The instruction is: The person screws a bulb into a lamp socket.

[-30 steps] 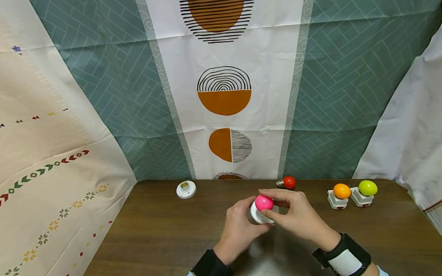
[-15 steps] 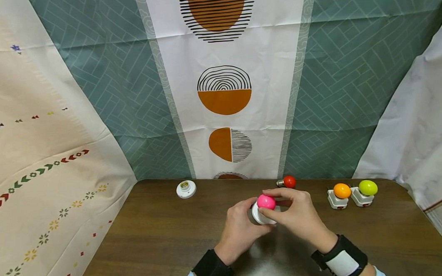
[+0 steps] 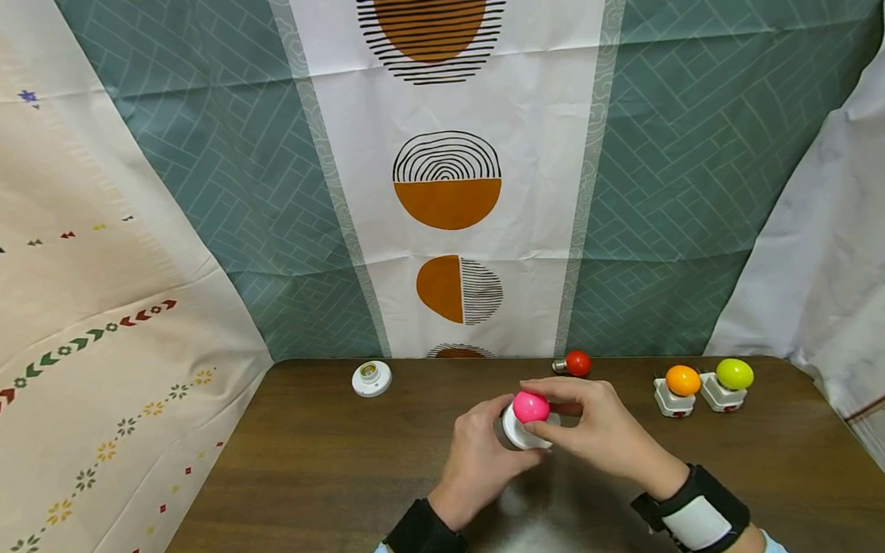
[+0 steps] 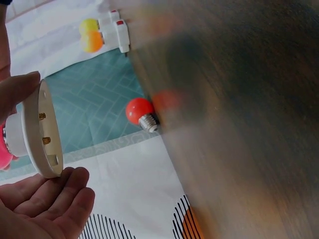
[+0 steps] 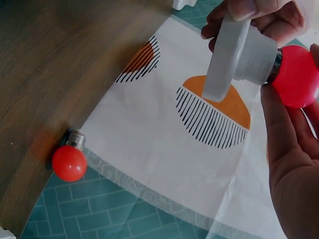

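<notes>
My left hand grips a white round lamp holder by its rim, raised over the table. The holder's open underside, with brass screws, shows in the left wrist view. The fingers and thumb of my right hand pinch a pink light bulb. In the right wrist view the bulb's base sits in the mouth of the holder's socket, and a dark band of the base shows between glass and socket. A red light bulb lies on its side at the table's back edge, beyond my right hand.
Another white lamp holder, its socket facing up, stands at the back left. At the right, an orange bulb and a yellow-green bulb sit in white switched sockets. A patterned cloth hangs behind the wooden table.
The pink bulb and holder shift slightly right, then slightly back left. My right wrist swings a little outward to the right while the fingers stay on the bulb. My left hand keeps its grip.
</notes>
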### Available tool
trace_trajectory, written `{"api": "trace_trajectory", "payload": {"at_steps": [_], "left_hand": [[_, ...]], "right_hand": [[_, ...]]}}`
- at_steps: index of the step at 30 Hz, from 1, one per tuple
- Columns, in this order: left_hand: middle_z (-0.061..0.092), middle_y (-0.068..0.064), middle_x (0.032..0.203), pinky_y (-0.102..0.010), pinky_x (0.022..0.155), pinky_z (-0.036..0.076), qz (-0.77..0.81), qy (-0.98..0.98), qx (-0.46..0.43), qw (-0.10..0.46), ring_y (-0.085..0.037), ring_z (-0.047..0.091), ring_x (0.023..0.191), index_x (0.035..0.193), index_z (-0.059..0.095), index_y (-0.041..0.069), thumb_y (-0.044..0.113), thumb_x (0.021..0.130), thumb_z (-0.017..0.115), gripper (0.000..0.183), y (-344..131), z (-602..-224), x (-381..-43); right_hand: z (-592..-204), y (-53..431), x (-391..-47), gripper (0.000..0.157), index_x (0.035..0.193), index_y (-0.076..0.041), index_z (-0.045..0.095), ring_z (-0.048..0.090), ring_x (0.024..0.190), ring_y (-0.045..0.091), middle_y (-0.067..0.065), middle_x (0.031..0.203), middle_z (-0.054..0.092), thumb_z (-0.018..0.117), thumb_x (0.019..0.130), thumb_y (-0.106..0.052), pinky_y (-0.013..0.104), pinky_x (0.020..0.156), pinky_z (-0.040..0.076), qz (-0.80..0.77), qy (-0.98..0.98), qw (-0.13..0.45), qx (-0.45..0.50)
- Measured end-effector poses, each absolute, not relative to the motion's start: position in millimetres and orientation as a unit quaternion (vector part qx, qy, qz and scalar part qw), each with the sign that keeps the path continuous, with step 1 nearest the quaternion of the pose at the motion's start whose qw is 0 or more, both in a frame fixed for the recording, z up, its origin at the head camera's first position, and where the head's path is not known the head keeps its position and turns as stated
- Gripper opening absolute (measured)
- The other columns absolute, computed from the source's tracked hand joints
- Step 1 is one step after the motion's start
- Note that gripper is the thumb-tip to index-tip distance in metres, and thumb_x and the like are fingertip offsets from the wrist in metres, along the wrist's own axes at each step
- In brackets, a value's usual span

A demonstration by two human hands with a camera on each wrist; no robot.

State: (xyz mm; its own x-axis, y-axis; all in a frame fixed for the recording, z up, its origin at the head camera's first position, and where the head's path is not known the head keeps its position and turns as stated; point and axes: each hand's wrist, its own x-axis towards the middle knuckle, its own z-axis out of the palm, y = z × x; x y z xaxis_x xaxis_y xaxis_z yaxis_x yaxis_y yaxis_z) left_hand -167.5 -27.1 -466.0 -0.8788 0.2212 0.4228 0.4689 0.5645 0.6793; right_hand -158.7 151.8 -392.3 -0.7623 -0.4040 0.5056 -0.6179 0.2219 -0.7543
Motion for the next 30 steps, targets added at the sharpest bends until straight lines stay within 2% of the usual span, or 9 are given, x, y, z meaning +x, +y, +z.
{"api": "trace_trajectory", "payload": {"at_steps": [5,12,22,30], "left_hand": [[0.059,0.013,0.104,-0.028,0.077,0.047,-0.427,-0.87,-0.197,0.148,-0.004,0.054,0.09,0.117,0.059,0.019,0.042,0.063,0.082,0.063,-27.3,-464.0,-167.1],[0.06,0.013,0.102,-0.026,0.074,0.047,-0.429,-0.87,-0.189,0.153,-0.003,0.054,0.086,0.116,0.06,0.019,0.041,0.063,0.082,0.062,-27.1,-462.8,-165.5],[0.06,0.016,0.097,-0.023,0.07,0.046,-0.428,-0.87,-0.184,0.164,-0.002,0.053,0.082,0.113,0.061,0.022,0.038,0.063,0.082,0.056,-27.2,-466.2,-165.7],[0.056,0.013,0.105,-0.022,0.077,0.043,-0.386,-0.887,-0.191,0.165,-0.007,0.052,0.093,0.119,0.06,0.021,0.049,0.065,0.079,0.064,-30.1,-465.9,-167.3]], "right_hand": [[-389.6,150.3,-156.3,0.042,0.111,-0.007,0.065,0.061,0.094,0.017,0.0,0.108,0.063,0.077,0.07,-0.004,0.033,0.074,0.049,0.537,-0.772,0.113,0.321],[-388.6,147.8,-153.9,0.041,0.107,-0.002,0.066,0.062,0.093,0.019,0.008,0.104,0.065,0.078,0.068,-0.002,0.036,0.071,0.05,0.537,-0.774,0.125,0.312],[-389.8,142.1,-150.2,0.04,0.103,-0.006,0.068,0.063,0.088,0.017,0.006,0.098,0.066,0.081,0.065,-0.005,0.038,0.069,0.05,0.539,-0.78,0.15,0.282],[-389.2,142.9,-152.7,0.041,0.104,-0.004,0.067,0.062,0.091,0.019,0.007,0.1,0.065,0.081,0.066,-0.006,0.037,0.07,0.05,0.533,-0.783,0.153,0.282]]}}
